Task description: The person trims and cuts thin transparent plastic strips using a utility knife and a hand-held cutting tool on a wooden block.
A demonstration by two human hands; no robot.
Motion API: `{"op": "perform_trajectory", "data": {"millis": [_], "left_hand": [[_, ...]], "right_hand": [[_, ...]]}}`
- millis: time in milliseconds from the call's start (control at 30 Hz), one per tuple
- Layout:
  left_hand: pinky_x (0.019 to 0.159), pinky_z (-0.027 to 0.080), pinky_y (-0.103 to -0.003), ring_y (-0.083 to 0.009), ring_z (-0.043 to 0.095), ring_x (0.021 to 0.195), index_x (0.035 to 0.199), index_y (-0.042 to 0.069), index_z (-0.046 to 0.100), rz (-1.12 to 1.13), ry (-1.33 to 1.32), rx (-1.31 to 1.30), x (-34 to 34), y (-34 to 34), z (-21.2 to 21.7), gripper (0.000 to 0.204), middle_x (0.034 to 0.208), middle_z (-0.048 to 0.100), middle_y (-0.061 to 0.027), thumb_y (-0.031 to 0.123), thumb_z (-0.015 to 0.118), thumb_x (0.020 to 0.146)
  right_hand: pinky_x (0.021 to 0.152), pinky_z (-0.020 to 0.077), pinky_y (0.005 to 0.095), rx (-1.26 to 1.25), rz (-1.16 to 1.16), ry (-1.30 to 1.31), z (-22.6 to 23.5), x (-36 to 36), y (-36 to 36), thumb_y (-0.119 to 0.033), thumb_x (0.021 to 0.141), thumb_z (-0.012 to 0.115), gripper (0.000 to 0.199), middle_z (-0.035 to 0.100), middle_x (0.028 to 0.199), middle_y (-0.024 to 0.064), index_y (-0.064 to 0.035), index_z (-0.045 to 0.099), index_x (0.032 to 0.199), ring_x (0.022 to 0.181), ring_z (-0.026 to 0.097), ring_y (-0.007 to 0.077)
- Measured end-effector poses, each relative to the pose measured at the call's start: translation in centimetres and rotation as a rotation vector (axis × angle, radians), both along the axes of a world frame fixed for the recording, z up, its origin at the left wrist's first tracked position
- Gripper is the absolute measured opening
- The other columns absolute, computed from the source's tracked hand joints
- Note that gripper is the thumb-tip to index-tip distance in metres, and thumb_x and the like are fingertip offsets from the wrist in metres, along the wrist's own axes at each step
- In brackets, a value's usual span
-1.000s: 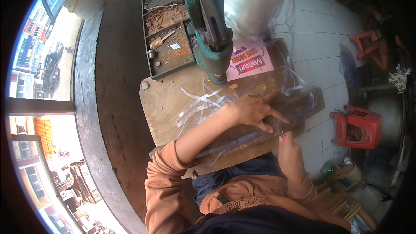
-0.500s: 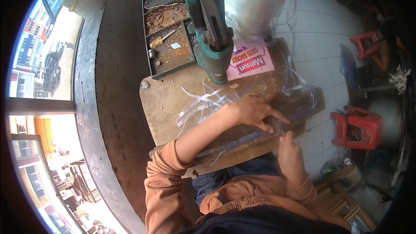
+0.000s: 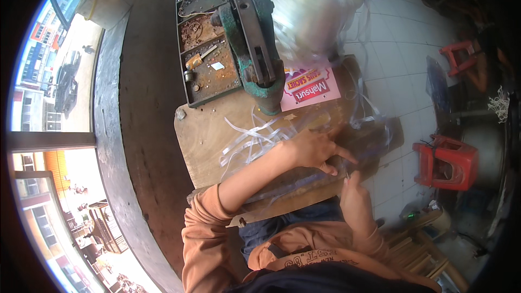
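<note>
My left hand (image 3: 317, 149) reaches across the wooden board with its fingers apart, palm down against clear plastic film. Its thumb and index finger stretch toward my right hand (image 3: 355, 192). My right hand is closed in a pinch near the board's right front edge, just short of those fingertips. A small thin thing pokes up from the pinch, too small to name. Under and beside my left wrist runs a long clear strip (image 3: 296, 185). Loose clear plastic strips (image 3: 255, 140) lie tangled on the wooden board (image 3: 190, 138) beyond my left forearm.
A green cast-metal hand press (image 3: 266, 92) stands at the board's far side, beside a rusty compartment tray (image 3: 214, 96). Next to it lie a pink printed card (image 3: 312, 89) and a big clear plastic bundle (image 3: 309, 11). A red stool (image 3: 448, 163) stands at right.
My right hand has shifted slightly left and down. My left hand keeps its spread pose over the film. The whole view has tilted a little.
</note>
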State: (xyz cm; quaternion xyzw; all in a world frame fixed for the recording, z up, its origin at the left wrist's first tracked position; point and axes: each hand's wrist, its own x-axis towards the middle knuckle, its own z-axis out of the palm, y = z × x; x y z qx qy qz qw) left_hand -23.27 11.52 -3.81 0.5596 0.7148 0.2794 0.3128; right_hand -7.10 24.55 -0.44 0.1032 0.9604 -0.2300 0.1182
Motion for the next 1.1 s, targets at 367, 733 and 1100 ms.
{"op": "perform_trajectory", "data": {"millis": [367,733,1100], "left_hand": [[0.102,0.036,-0.045,-0.042,0.032,0.13,0.129,0.044,0.047,-0.021,-0.049,-0.052,-0.3,0.3,0.5,0.056,0.146,0.014,-0.0285,0.044,0.067,0.076],[0.108,0.022,-0.055,-0.0396,0.0,0.141,0.124,0.045,0.052,0.042,0.23,0.045,0.4,0.4,0.7,0.056,0.151,-0.004,-0.0234,0.044,0.071,0.072],[0.107,0.026,-0.056,-0.0385,0.003,0.14,0.124,0.042,0.054,0.111,0.374,0.055,1.9,-0.1,2.1,0.053,0.151,-0.001,-0.0197,0.037,0.069,0.074]], "right_hand": [[0.047,0.046,0.0466,0.016,-0.065,-0.026,-0.1,-0.8,-0.4,-0.011,0.093,0.045,0.017,0.058,0.06,0.0244,0.0047,0.039,0.096,0.06,0.061,0.0411],[0.045,0.0434,0.0447,-0.052,-0.06,0.156,-2.4,2.5,0.7,-0.013,0.094,0.046,0.017,0.056,0.055,0.0204,0.0012,0.038,0.088,0.056,0.06,0.0394],[0.068,0.0505,0.0374,-0.094,0.166,0.632,-1.6,-3.2,6.3,0.005,0.08,0.059,0.02,0.056,0.107,0.012,0.0011,0.055,0.099,0.084,0.063,0.0318]]}}
